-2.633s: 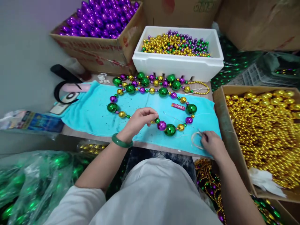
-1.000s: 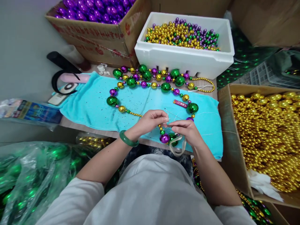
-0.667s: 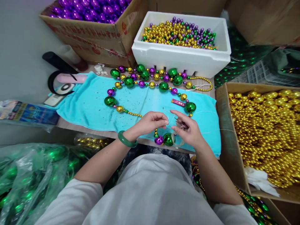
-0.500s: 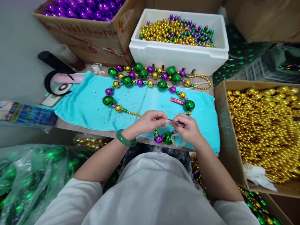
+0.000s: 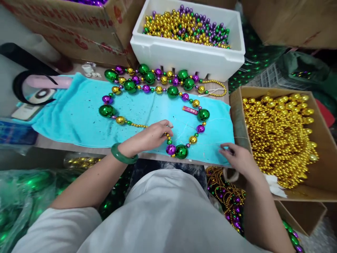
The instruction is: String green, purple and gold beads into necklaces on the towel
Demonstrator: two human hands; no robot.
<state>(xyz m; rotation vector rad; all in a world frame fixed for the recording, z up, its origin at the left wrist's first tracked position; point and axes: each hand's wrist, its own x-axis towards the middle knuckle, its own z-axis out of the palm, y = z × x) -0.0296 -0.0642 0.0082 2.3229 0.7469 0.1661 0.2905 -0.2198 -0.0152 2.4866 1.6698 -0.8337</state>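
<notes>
A bead necklace of large green, purple and gold balls lies in a loop on a turquoise towel. My left hand, with a green bangle on its wrist, lies over the near part of the loop. Its fingers are curled at the small gold beads, which come out on both sides of it. My right hand is apart from the necklace, over the towel's right end. Dark thread snips show only partly between its fingers, and a pale loop hangs below the hand.
A small red packet and fine pale threads lie on the towel. More strung beads lie along its back edge, before a white foam box of beads. A carton of gold beads stands right. A black headband lies left.
My hands have parted. My right hand has moved right with the snips, away from the necklace; my left hand stays at the gold beads. The view has shifted somewhat to the right.
</notes>
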